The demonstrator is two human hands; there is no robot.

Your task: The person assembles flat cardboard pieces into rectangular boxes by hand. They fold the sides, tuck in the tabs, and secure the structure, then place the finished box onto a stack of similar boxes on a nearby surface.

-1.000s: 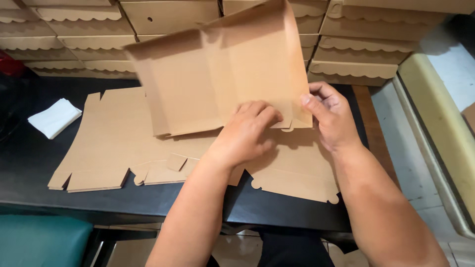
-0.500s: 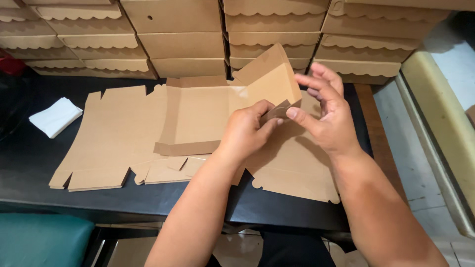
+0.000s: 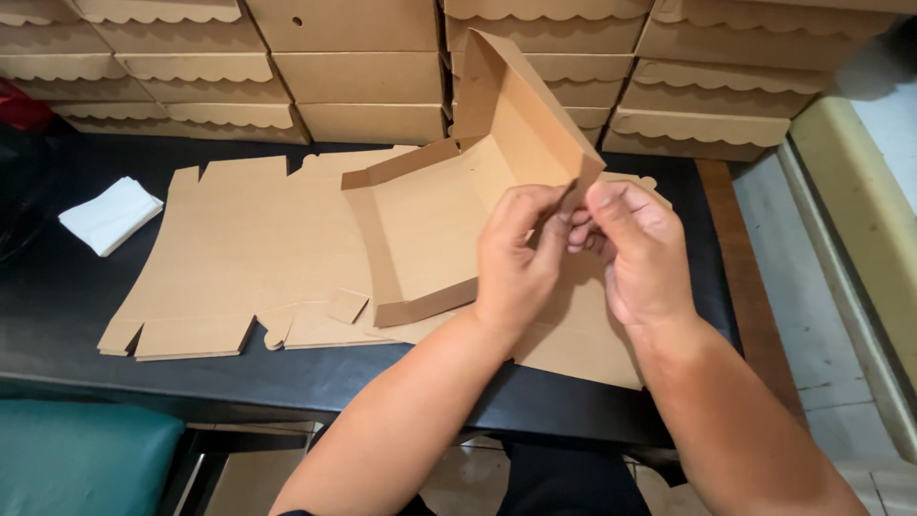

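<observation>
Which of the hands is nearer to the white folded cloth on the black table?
Left. The left hand pinches the half-folded cardboard box, on the side toward the white cloth far off to the left; the right hand is farther right.

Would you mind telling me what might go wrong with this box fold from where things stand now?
Both the left hand and right hand pinch one corner of the half-folded box; too hard a squeeze may crease or tear that flap. The side walls stand only partly raised, so they might spring flat if released. The box rests on loose flat blanks, which could slide on the black table.
</observation>
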